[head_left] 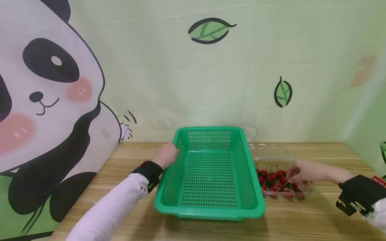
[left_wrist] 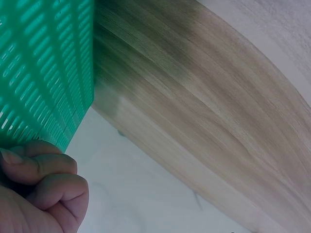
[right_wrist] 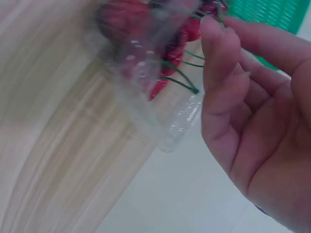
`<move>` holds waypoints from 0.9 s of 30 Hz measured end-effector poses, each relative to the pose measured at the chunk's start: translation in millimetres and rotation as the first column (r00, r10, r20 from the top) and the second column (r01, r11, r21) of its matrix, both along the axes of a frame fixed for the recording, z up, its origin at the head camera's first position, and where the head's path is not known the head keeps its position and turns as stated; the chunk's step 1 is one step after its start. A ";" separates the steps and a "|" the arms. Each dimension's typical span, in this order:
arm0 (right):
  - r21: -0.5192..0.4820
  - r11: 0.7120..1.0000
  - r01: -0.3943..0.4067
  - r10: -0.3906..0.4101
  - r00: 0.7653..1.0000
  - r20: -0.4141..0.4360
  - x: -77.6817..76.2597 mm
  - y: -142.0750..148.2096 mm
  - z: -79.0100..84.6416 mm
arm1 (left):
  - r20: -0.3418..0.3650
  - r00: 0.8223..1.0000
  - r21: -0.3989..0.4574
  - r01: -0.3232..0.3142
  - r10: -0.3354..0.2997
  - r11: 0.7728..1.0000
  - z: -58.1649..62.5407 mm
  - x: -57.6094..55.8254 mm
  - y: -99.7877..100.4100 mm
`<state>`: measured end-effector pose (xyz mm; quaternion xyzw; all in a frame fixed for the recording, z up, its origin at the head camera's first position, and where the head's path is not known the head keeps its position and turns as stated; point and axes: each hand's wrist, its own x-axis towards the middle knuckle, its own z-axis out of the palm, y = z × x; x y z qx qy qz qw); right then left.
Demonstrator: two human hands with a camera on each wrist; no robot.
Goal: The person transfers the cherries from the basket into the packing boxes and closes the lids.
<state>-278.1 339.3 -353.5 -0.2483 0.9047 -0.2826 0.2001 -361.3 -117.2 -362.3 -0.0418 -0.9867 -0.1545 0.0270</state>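
Note:
A green plastic basket [head_left: 209, 214] with slotted walls sits on the wooden table, tilted towards the camera. My left hand [head_left: 166, 155] grips its left rim; in the left wrist view the curled fingers [left_wrist: 51, 167] are against the slotted wall. To the basket's right, a clear plastic box [head_left: 271, 152] with its lid raised holds several dark red cherries [head_left: 272, 180] with green stems. Over the box's right part is my right hand [head_left: 306, 170]. In the right wrist view its thumb and forefinger meet at a green stem [right_wrist: 219, 10], pinching it; the cherry below is hidden.
The wooden table [head_left: 328, 214] ends at a pale green backdrop [head_left: 150, 83] printed with leaves and a large panda. The basket stands close beside the plastic box. Another backdrop panel rises at the right edge of the table.

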 end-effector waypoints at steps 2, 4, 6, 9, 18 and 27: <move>0.002 1.000 0.026 -0.026 0.999 -0.048 -0.2 -2.6 3.2 | 0.002 1.000 0.004 0.007 -0.007 1.000 -0.3 -0.1 0.3; 0.001 0.999 0.053 -0.053 0.994 -0.099 0.1 -7.3 5.1 | 0.002 1.000 0.005 0.018 -0.018 1.000 0.0 0.3 0.4; -0.006 0.998 0.067 -0.067 0.986 -0.151 0.9 -14.3 5.1 | 0.004 1.000 0.006 0.023 -0.023 1.000 0.5 0.9 0.3; -0.049 0.995 0.084 -0.092 0.977 -0.192 3.7 -28.1 2.7 | 0.006 1.000 0.013 0.020 -0.020 1.000 0.9 1.7 -0.1; -0.285 0.936 0.208 -0.219 0.976 -0.005 15.4 -79.6 -4.9 | 0.005 0.999 -0.006 0.032 -0.032 0.999 -0.4 1.8 0.6; -0.439 0.865 0.244 -0.240 0.969 0.066 21.9 -111.8 -28.3 | 0.006 0.999 -0.003 0.050 -0.050 0.999 -1.4 -0.9 -2.3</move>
